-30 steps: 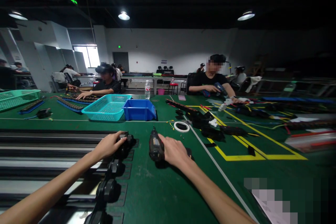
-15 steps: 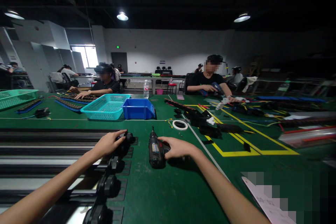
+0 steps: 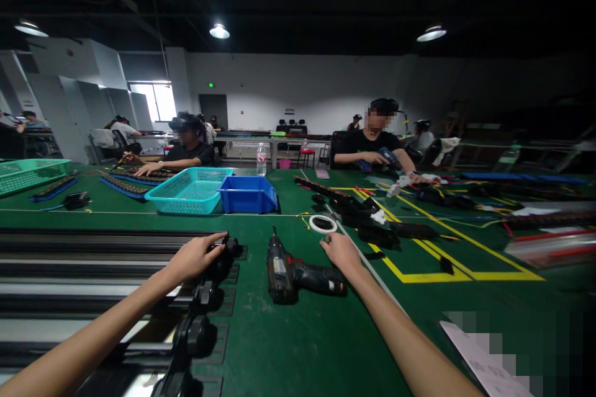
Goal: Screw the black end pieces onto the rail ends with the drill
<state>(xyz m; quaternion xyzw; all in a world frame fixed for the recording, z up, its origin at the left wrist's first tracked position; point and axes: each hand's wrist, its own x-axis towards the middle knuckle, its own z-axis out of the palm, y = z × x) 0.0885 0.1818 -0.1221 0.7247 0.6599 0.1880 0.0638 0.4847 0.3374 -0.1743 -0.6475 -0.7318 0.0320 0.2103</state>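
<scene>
My left hand (image 3: 198,255) lies over the far end of a row of long black and silver bars (image 3: 93,288), its index finger and thumb stretched out against a black end piece (image 3: 231,244). My right hand (image 3: 343,250) is above the table with fingers loosely bent and apart, holding nothing visible. It is just beyond the handle of a black cordless drill (image 3: 282,273), which lies on its side with its bit pointing away from me. A white ring-shaped roll (image 3: 323,224) lies close to my right fingertips.
A turquoise basket (image 3: 186,203) and blue bin (image 3: 249,195) stand ahead, with a water bottle (image 3: 261,160) behind. Black parts and wires (image 3: 382,232) lie around yellow floor-style lines at right. Two co-workers sit across the green table (image 3: 251,347); one holds a drill (image 3: 387,157).
My right hand has let go of the drill handle and moved away and slightly right, towards the white ring. The drill stays lying on the table. My left hand has hardly moved.
</scene>
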